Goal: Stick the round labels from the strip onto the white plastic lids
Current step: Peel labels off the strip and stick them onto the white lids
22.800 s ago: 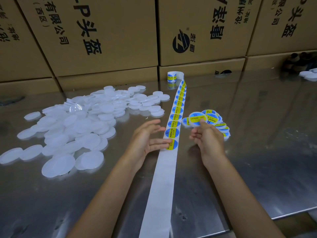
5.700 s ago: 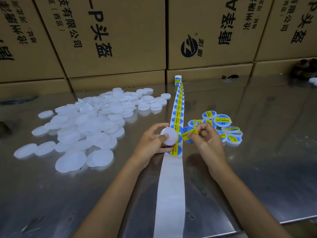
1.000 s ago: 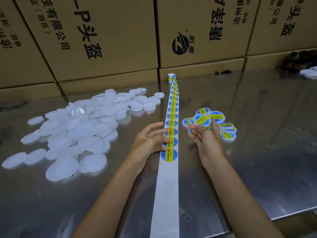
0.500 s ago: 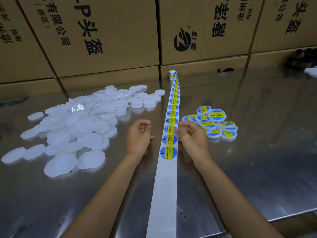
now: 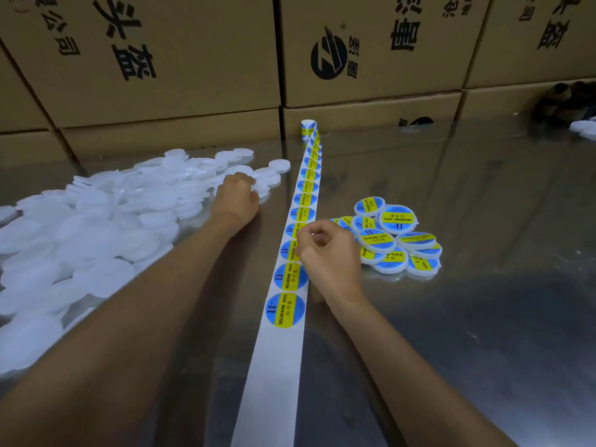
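Head view: a white backing strip [image 5: 283, 350] runs the length of a steel table [image 5: 483, 317], its long axis leading straight away from the person toward a small roll [image 5: 308, 129] standing against stacked cardboard boxes [image 5: 200, 59]. Everything else here is placed from that strip.

Blue-and-yellow round labels [image 5: 285, 310] marked "SOLDERING PASTE" fill the strip's far half; the near half is bare paper.

To the strip's left, a wide heap of white plastic lids [image 5: 96, 227] covers the table. The left hand [image 5: 237, 200] reaches into the heap's far edge, fingers curled onto a lid there; whether the lid is lifted free cannot be told.

On the strip's right edge, the right hand [image 5: 325, 253] sits with fingers bent and fingertips drawn together over a label several rows in from the nearest one. It appears to be picking at that label's rim, though no peeled label shows between the fingers.

Just right of the strip, beyond the right hand, lies a small pile of labelled lids [image 5: 395, 240], overlapping one another.

The coming move likely turns on the strip as divider: blank lids come from its left, the label from its right edge, so the two hands should meet over or beside the strip, with the finished lid dropping on the pile to the right.
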Tool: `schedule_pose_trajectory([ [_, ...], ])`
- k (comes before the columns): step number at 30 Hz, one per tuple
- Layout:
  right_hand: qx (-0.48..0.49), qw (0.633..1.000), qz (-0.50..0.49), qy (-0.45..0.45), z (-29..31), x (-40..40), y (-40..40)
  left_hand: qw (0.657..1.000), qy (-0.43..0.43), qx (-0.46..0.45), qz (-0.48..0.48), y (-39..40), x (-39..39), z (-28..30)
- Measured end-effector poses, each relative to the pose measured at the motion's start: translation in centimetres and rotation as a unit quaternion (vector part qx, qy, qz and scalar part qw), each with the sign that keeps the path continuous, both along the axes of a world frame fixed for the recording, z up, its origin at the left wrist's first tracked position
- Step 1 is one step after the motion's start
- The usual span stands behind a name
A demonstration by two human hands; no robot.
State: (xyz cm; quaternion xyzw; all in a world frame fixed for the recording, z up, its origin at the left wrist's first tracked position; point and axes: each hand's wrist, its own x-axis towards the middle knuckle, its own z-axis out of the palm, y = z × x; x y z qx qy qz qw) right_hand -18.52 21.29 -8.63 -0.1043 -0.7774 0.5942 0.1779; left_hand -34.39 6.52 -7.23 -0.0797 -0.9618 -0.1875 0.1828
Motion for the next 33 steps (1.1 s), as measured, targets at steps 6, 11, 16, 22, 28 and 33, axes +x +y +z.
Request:
schedule_pose_trajectory([
  [6, -0.002, 1.000, 0.008, -0.004, -0.1, -0.5, 0.1, 0.994, -0.019, -0.104, 0.021, 0.6, -2.8, 0.0],
  [11, -0.002, 1.000, 0.016, -0.006, -0.2, -0.6, 0.3, 1.000, -0.010, 0.000, 0.024, 0.6, -2.1, 0.3],
  [16, -0.018, 1.000, 0.017, -0.009, -0.1, -0.7, 0.4, 0.998, -0.024, 0.045, 0.021, -0.7, 1.7, 0.7],
  [22, -0.016, 1.000, 0.020, -0.017, 0.2, -0.5, 0.3, 0.992, -0.045, 0.118, 0.000, -3.4, 7.9, 0.2],
  [28, -0.028, 0.999, 0.036, -0.018, 0.8, 0.0, 0.5, 0.831, -0.137, 0.538, 0.024, -3.9, 12.9, 1.5],
  [33, -0.007, 0.997, 0.081, 0.011, 1.2, 1.5, 1.3, 0.741, -0.216, 0.636, -0.023, -3.0, 15.5, 1.2],
])
